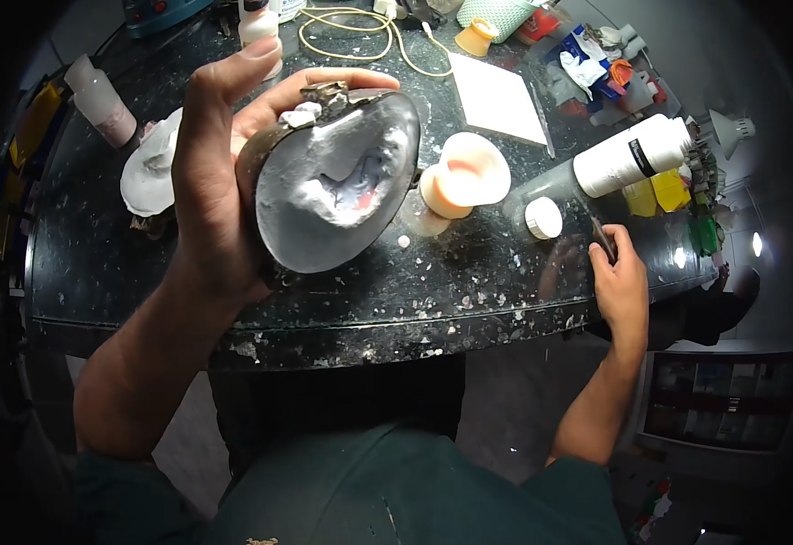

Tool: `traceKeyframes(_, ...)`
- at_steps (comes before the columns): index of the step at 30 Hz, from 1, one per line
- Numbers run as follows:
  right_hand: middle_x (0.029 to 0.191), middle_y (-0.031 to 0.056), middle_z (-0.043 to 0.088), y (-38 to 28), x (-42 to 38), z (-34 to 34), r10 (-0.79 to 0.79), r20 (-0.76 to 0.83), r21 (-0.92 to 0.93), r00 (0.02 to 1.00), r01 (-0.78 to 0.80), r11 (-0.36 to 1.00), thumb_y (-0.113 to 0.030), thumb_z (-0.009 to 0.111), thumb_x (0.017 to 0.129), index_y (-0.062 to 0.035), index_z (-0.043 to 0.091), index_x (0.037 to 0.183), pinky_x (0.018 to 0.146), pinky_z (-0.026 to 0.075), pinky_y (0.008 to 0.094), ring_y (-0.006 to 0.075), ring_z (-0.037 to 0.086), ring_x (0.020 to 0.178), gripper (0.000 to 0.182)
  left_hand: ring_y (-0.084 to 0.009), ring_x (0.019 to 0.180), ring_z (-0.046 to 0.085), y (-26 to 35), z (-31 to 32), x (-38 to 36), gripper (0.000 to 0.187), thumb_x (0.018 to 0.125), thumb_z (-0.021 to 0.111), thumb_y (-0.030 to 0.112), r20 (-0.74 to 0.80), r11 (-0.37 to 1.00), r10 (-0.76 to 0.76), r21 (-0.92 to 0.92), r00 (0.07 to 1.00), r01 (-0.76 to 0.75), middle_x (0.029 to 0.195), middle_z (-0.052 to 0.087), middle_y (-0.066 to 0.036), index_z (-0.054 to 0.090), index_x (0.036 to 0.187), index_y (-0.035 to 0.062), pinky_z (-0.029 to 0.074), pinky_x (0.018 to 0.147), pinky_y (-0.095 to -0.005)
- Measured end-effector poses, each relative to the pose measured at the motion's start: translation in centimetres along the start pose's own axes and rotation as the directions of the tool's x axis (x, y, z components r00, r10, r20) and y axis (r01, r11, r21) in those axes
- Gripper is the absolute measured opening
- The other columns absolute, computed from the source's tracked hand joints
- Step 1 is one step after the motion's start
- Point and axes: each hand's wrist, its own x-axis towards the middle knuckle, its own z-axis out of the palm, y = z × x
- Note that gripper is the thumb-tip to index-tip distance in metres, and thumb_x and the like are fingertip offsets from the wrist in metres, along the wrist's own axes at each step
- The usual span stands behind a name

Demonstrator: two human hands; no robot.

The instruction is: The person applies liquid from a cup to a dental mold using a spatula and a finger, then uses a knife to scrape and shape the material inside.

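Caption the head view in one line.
Left hand raises a plaster-filled metal flask half; right hand holds a slim tool over the black bench.

The left grip (206, 173) is raised well above the right one, its palm and digits curved round in a wide, open-spanned hold. The thumb (233, 68) stands up and bends toward the upper right at its tip, while a finger (360, 77) reaches across behind, nearly straight. The left forearm (156, 354) slants up and inward from a bent elbow — bare below a dark green sleeve (124, 495). The right grip (621, 286) sits lower, out to the side, closed in a small pinch with the fingers bent. The right forearm (600, 400) rises steeply, also bare, its wrist (630, 334) almost in line with it.
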Motion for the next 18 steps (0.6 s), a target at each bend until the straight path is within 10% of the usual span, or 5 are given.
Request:
traceKeyframes(3, 0.111, 0.0181, 0.065, 1.9, -0.1, 1.0, -0.078, -0.131, -0.052, 0.988, 0.072, 0.996, -0.009, 0.060, 0.093, -0.0031, 0.060, 0.116, 0.088, 0.050, 0.0417, 0.0329, 0.064, 0.098, 0.024, -0.0282, 0.111, 0.068, 0.9, 0.1, 0.1, 0.084, 0.100, 0.027, 0.062, -0.010, 0.956, -0.192, -0.226, 0.981, 0.185, 0.125, 0.062, -0.027, 0.044, 0.138, -0.0109, 0.058, 0.095, -0.0388)
traceKeyframes(6, 0.119, 0.0165, 0.062, 1.5, -0.1, 1.7, -0.386, -0.363, -0.235, 0.848, 0.318, 0.919, -0.007, 0.061, 0.090, -0.0048, 0.062, 0.122, 0.099, 0.045, 0.0428, 0.0332, 0.058, 0.113, 0.032, -0.0286, 0.111, 0.068, 1.2, 0.2, 0.1, 0.085, 0.099, 0.027, 0.062, 0.019, 0.986, -0.165, -0.001, 0.986, 0.165, 0.123, 0.063, -0.028, 0.044, 0.138, -0.0113, 0.057, 0.096, -0.0386)
traceKeyframes(10, 0.134, 0.0127, 0.059, -1.8, -0.8, 1.8, -0.607, -0.224, -0.146, 0.763, 0.589, 0.795, -0.018, 0.064, 0.089, -0.0099, 0.071, 0.119, 0.119, 0.026, 0.0505, 0.0334, 0.049, 0.131, 0.032, -0.0417, 0.118, 0.063, -2.1, -2.3, 1.1, 0.046, 0.109, 0.037, 0.037, 0.416, 0.846, 0.430, 0.123, 0.801, -0.518, 0.136, 0.048, -0.035, 0.027, 0.152, 0.0235, 0.060, 0.092, -0.0493)
traceKeyframes(13, 0.137, 0.0117, 0.057, -2.9, -0.8, 2.7, -0.658, -0.168, -0.265, 0.734, 0.610, 0.747, -0.024, 0.065, 0.090, -0.0114, 0.072, 0.117, 0.121, 0.018, 0.0562, 0.0328, 0.045, 0.136, 0.030, -0.0437, 0.119, 0.062, -1.1, -2.0, 0.4, 0.050, 0.107, 0.046, 0.026, 0.429, 0.818, 0.339, 0.305, 0.837, -0.488, 0.136, 0.046, -0.038, 0.024, 0.151, 0.0385, 0.060, 0.090, -0.0517)
traceKeyframes(18, 0.129, 0.0132, 0.062, -3.8, 0.4, 2.6, -0.637, -0.261, -0.187, 0.725, 0.610, 0.770, -0.026, 0.067, 0.091, -0.0104, 0.071, 0.117, 0.118, 0.028, 0.0510, 0.0331, 0.055, 0.126, 0.031, -0.0423, 0.118, 0.063, -1.0, -1.9, 0.3, 0.051, 0.107, 0.047, 0.024, 0.366, 0.859, 0.334, 0.262, 0.869, -0.440, 0.136, 0.048, -0.037, 0.025, 0.151, 0.0351, 0.061, 0.090, -0.0496)
